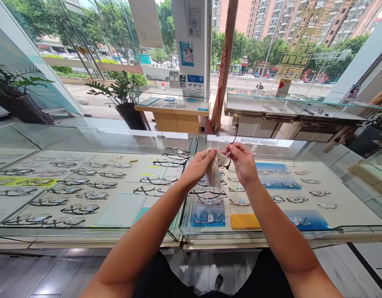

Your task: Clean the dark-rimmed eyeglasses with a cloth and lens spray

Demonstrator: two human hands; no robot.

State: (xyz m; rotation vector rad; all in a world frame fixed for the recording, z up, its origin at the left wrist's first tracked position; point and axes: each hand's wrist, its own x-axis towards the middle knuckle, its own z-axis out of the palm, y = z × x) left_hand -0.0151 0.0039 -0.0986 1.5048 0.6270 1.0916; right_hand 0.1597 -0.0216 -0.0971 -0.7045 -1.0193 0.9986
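Glasses (230, 133) held in the air over the glass counter (222, 246), right case, toward its far edge; probably light, stiff, fragile at the temples, lenses slick; best gripped by the rim; right hand (243, 162) pinches the frame; left hand (201, 164) pinches limp cloth (213, 174); both forearms reach forward, converging.

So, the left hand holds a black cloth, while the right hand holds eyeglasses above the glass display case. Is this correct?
Not quite: the head view shows that the cloth in the left hand is pale, not black. The rest is right.
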